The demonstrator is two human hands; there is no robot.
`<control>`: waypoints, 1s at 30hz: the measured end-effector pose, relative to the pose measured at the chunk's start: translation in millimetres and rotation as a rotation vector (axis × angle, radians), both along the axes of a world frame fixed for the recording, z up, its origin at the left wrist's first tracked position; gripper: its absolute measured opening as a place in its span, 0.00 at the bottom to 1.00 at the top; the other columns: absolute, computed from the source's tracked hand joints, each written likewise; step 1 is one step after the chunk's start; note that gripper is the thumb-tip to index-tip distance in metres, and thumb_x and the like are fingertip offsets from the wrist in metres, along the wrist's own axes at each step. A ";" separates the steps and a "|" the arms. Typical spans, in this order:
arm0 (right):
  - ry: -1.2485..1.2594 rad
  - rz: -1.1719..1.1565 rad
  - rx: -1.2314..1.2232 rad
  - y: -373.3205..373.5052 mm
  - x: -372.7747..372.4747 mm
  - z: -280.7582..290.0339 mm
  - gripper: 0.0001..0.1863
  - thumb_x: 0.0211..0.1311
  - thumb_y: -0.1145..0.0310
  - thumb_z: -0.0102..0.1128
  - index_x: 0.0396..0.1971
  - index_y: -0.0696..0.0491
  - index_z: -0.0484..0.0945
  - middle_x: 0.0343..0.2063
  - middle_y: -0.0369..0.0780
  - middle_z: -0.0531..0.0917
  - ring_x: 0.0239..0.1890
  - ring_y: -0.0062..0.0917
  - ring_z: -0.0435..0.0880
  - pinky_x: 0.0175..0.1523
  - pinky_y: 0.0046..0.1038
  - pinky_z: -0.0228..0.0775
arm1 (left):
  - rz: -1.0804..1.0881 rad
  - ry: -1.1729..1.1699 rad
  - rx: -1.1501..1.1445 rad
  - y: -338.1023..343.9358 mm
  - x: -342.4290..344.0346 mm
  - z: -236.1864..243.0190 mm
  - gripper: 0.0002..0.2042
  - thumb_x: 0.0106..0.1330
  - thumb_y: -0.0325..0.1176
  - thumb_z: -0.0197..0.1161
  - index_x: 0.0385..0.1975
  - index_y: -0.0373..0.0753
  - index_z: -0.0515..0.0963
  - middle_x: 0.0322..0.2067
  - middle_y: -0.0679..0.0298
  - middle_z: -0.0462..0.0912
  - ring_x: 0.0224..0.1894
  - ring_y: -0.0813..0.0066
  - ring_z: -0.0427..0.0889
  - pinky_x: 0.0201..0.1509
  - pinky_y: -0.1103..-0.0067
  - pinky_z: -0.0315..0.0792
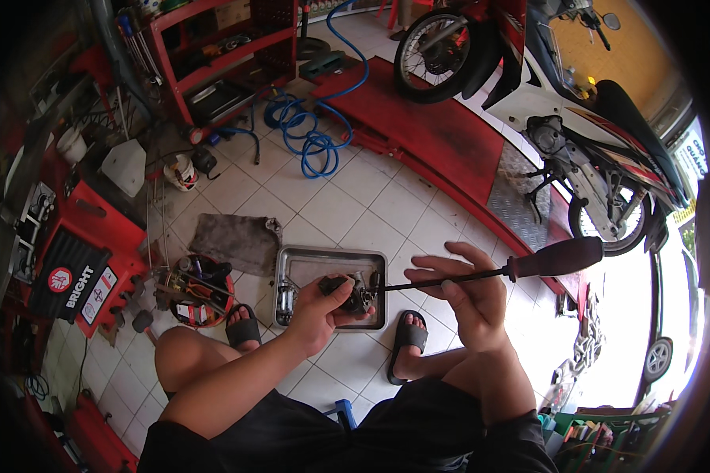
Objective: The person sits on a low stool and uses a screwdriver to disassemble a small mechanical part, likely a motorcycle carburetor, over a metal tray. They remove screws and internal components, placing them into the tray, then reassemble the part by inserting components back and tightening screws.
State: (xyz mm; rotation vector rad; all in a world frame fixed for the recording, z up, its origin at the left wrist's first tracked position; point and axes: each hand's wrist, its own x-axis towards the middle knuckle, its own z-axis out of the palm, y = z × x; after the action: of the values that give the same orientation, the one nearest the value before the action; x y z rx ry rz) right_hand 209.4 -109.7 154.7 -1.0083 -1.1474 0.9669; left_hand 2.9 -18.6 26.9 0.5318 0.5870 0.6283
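Note:
My left hand (323, 315) grips a dark and silver metal part (359, 293) above a steel tray (331, 325) on the tiled floor. A long screwdriver with a dark red handle (554, 258) reaches leftward from the right, its tip at that part. My right hand (469, 307) has its fingers stretched out and apart around the middle of the shaft; the thumb looks to rest against it, without a closed grip. Small metal pieces (286, 299) lie at the tray's left side.
A motorbike (576, 150) stands on a red lift platform (418, 126) at upper right. Blue hose (315, 162) coils on the floor near a red shelf cart (213, 63). A grey rag (229, 236), a red bucket of tools (197, 292) and a red toolbox (114, 229) are leftward.

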 end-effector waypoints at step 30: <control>-0.283 -0.184 0.190 3.9 -15.4 -15.2 0.19 0.67 0.85 0.53 0.56 0.68 0.64 0.42 0.55 0.86 0.52 0.40 0.86 0.58 0.37 0.76 | -0.062 -0.108 -0.100 -3.8 1.4 11.5 0.15 0.73 0.39 0.62 0.47 0.31 0.75 0.40 0.55 0.84 0.44 0.56 0.88 0.52 0.62 0.85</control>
State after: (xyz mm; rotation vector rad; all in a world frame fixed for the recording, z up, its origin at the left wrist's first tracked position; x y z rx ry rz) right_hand 194.0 -105.7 139.5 -1.0974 -1.3261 0.5689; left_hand 4.3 -22.4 38.4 0.4184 0.4958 0.5625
